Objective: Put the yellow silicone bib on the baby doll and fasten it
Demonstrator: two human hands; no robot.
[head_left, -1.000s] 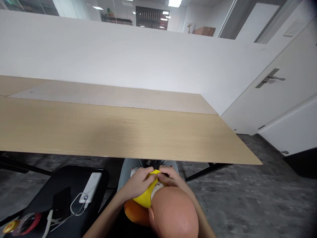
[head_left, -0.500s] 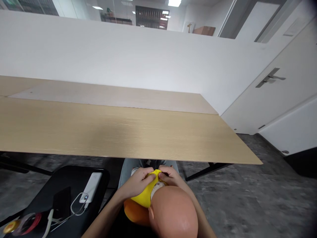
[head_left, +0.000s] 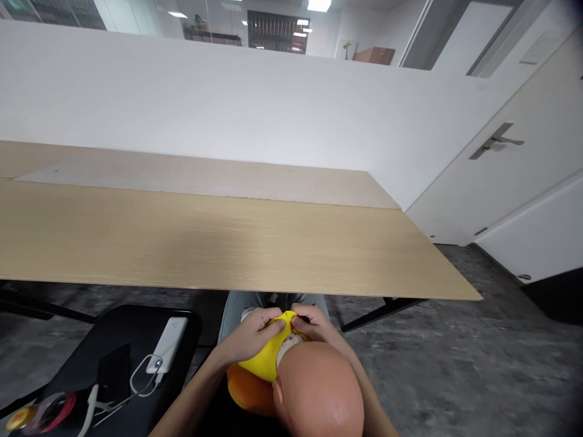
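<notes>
Head view: both hands (head_left: 249, 335) pinching yellow cloth (head_left: 265, 359) by doll (head_left: 321, 388), grip unchanged.

I see a bright ceiling light (head_left: 319, 5), soft shadow on the bench (head_left: 319, 249), faint glare on the doll's head (head_left: 319, 388), darkened upper-right corner.

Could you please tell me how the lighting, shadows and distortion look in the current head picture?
Head view: a soft shadow darkens the tabletop left of centre; head view: a ceiling light glares near-white, and the doll's head carries a faint highlight; head view: the door leans, probably from wide-angle distortion, and the picture's top right corner falls dark.
</notes>
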